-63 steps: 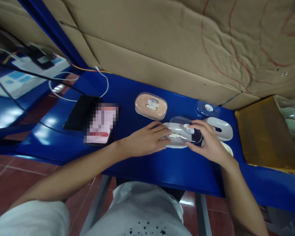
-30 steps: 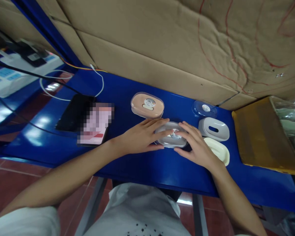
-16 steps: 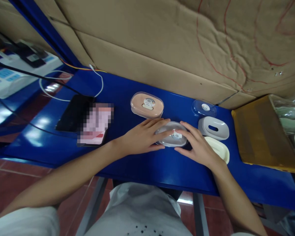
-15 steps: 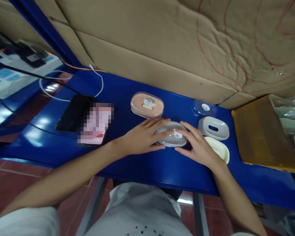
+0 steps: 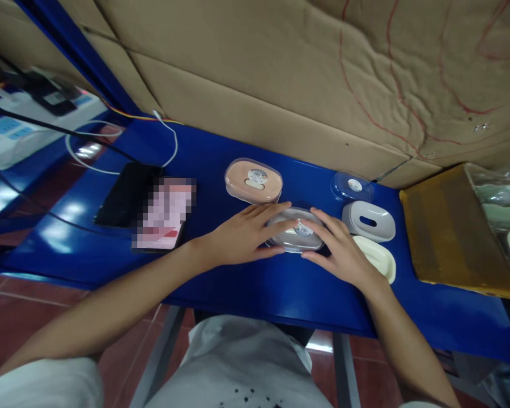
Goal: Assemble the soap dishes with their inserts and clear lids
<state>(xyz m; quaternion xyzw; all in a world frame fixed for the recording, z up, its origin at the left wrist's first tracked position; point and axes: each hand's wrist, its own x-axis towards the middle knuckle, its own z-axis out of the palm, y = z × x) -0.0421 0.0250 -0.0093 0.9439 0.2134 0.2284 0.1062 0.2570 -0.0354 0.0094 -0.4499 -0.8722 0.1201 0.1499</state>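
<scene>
A grey oval soap box [image 5: 289, 242] with a clear lid and a round label lies on the blue table in front of me. My left hand [image 5: 242, 235] grips its left end, thumb on the near side and fingers over the top. At the opposite end, my right hand [image 5: 342, 246] holds it with fingers curved across the lid. Behind it sits a peach soap box [image 5: 246, 178] under a clear lid. To the right are a loose clear lid [image 5: 342, 188], a white oval piece with a slot [image 5: 380, 224] and a cream oval dish [image 5: 382, 260].
A cardboard box [image 5: 442, 232] with plastic-wrapped pieces stands at the right. On the left lie a black device [image 5: 123, 198], a phone [image 5: 165, 215] with a blurred screen and a white cable [image 5: 176, 141]. Cardboard [image 5: 259, 85] lines the back. A power strip [image 5: 8, 139] is at far left.
</scene>
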